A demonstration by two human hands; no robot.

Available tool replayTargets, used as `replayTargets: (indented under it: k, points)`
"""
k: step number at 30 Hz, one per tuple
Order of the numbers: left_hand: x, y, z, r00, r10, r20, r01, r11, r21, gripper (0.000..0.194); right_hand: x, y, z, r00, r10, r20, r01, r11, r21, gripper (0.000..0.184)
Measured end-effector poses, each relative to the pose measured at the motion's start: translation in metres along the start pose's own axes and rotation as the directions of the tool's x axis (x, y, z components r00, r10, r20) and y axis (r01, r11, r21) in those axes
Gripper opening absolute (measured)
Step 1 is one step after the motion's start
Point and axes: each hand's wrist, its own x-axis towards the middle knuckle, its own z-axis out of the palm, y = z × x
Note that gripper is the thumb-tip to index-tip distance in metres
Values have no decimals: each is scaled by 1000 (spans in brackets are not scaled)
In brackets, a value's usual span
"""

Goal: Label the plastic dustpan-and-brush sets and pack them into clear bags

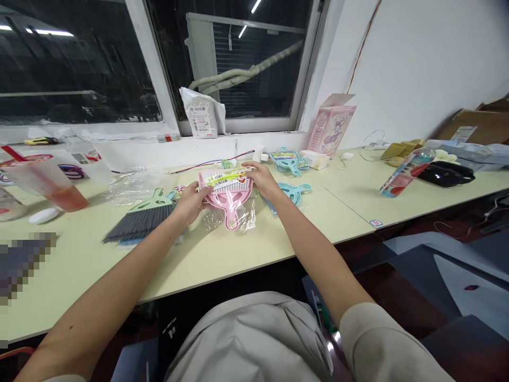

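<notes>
The left hand [190, 205] pinches the near-left edge of a pink dustpan set [226, 197], its thumb laid over the front of the set. The right hand [262, 178] grips the opposite upper corner, fingers bent over the edge by the yellow label [226, 179]. So the set is between the two hands, its handle pointing back toward the person, white bristles showing under the label; loose clear plastic [249, 216] hangs around the handle, below both hands.

Just left of the left hand, a green brush [154, 200] with dark bristles lies on the tabletop [222, 260], and beyond it is crumpled clear wrap [133, 185]. Farther left of that hand are a white oval object [43, 216] and a tilted-looking cup [51, 183] of reddish drink.

Just right of the right hand, a turquoise piece [295, 193] lies partly hidden behind the forearm. Beyond that hand, farther back, is a turquoise packaged set [289, 162]; past it, to the right, stands a pink box [332, 130]. Well to the right of the right hand are a clear bottle [407, 172] and a glossy black pouch [447, 174].
</notes>
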Motion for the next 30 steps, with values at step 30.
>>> replayTargets:
  k: [30]
  points:
    - [6, 7, -13, 989, 147, -34, -145, 988, 60, 79, -10, 5, 9, 966, 18, 259, -48, 993, 110, 84]
